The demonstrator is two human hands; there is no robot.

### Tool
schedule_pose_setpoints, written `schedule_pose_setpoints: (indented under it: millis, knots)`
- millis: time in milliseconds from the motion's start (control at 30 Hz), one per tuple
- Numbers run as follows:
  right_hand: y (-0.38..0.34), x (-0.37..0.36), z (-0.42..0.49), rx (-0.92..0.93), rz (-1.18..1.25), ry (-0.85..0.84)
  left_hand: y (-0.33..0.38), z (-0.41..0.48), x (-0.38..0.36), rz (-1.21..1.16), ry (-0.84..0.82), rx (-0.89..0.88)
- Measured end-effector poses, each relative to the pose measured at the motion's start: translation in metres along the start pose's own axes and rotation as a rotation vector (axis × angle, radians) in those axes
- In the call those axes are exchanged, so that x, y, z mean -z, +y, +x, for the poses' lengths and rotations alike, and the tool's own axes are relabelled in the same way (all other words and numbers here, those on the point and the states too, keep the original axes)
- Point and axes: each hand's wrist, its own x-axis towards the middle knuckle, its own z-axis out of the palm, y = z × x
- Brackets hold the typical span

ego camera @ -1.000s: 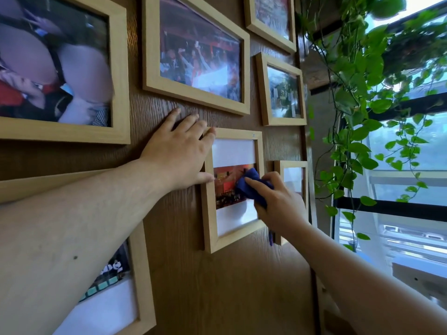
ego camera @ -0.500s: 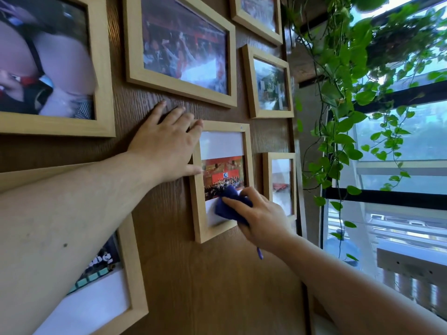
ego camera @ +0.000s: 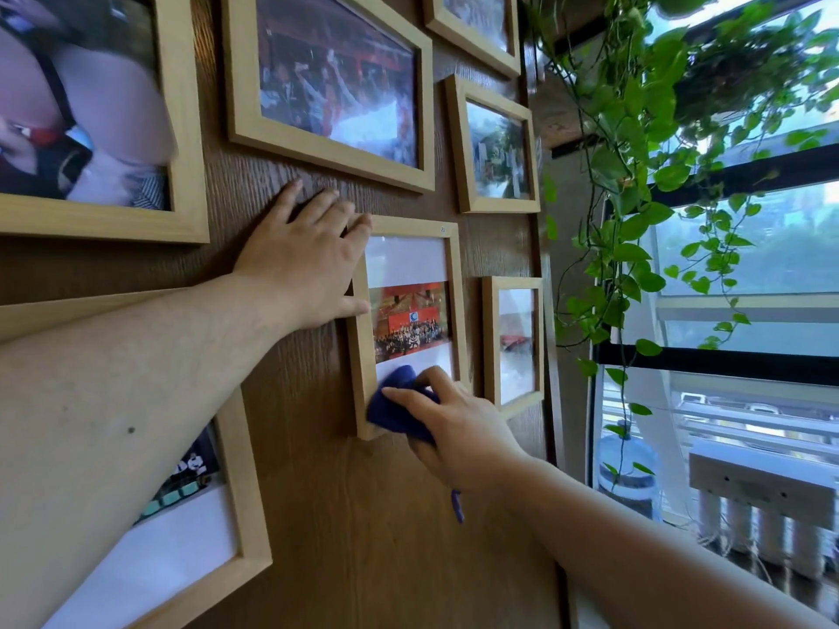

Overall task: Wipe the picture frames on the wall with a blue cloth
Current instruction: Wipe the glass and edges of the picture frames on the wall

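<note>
Wall [ego camera: 363, 537]: dark wood-grain panel, hung with light wooden frames. I see it from close in, at a slant.
Middle frame [ego camera: 458, 311]: portrait format, white mat, a red-toned group photo across its centre. This is the one I am working on.
Left hand [ego camera: 299, 270]: flat on the wall just left of the middle frame, fingers spread wide and holding nothing. The thumb lies against the frame's left edge and the fingertips reach its top left corner.
Right hand [ego camera: 458, 429]: fingers curled narrow and gripping the cloth, pressed to the lower part of the middle frame.
Cloth [ego camera: 395, 410]: blue, bunched up, covering the frame's bottom left corner and the lower glass. A small tail of it hangs below my wrist.
Small frame [ego camera: 513, 342]: just right of the middle frame, untouched by either hand.
Other frames: a wide one [ego camera: 327, 84] above my left hand, a large one [ego camera: 181, 129] at upper left, another [ego camera: 245, 515] at lower left partly behind my left forearm.
Vine [ego camera: 635, 152]: green leaves trailing down at the wall's right end, in front of a window [ego camera: 749, 311].
Photo detail: mostly blurred, I cannot read it.
</note>
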Motion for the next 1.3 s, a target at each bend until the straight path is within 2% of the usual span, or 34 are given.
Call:
schedule_pose_setpoints:
  millis: [200, 300, 400, 567, 833, 1000, 1167, 1300]
  knots:
    - [0.017, 0.009, 0.002, 0.003, 0.041, 0.026, 0.003, 0.000, 0.010, 0.032, -0.067, 0.004]
    - [0.028, 0.026, 0.019, 0.027, 0.063, 0.108, 0.008, 0.000, 0.023, 0.054, -0.086, 0.002]
    - [0.036, 0.053, 0.052, 0.074, 0.053, 0.249, 0.003, 0.001, 0.037, 0.034, 0.001, -0.027]
    - [0.042, 0.097, 0.113, 0.084, 0.026, 0.435, -0.022, 0.013, 0.064, 0.177, 0.168, -0.185]
    - [0.036, 0.164, 0.207, 0.122, 0.062, 0.643, -0.071, 0.036, 0.102, 0.259, 0.259, 0.065]
    - [0.012, 0.193, 0.248, 0.289, -0.136, 0.655, -0.086, 0.035, 0.112, 0.397, 0.148, 0.155]
    - [-0.016, 0.201, 0.274, 0.295, -0.156, 0.706, -0.086, 0.030, 0.109, 0.384, 0.067, 0.249]
    - [-0.021, 0.197, 0.284, 0.307, -0.237, 0.680, -0.090, 0.029, 0.106, 0.351, 0.075, 0.296]
